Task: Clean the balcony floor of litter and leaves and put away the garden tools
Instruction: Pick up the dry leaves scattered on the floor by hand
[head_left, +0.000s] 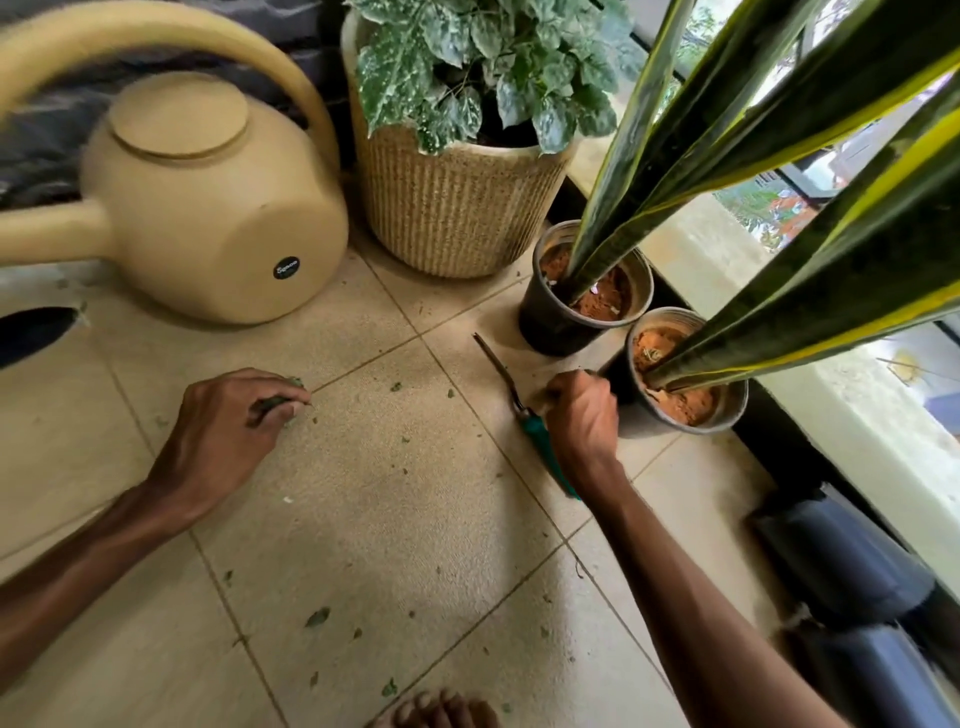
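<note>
Head view: my left grip (234, 415) pinches leaf bits (280, 401) on the tiled floor (363, 493); my right grip (582, 415) is curled shut beside the green-handled shears (540, 436). Watering can (208, 208), basket planter (457, 208) and two black pots (571, 312) crowd ahead.

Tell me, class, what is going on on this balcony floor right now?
A person crouches over the tiled floor, picking up leaf bits. The left hand pinches green scraps at its fingertips. The right hand is down by the green-handled garden tool, which lies on the tiles beside two black pots; whether it grips anything cannot be told. More leaf fragments lie scattered. A tan watering can sits behind.
</note>
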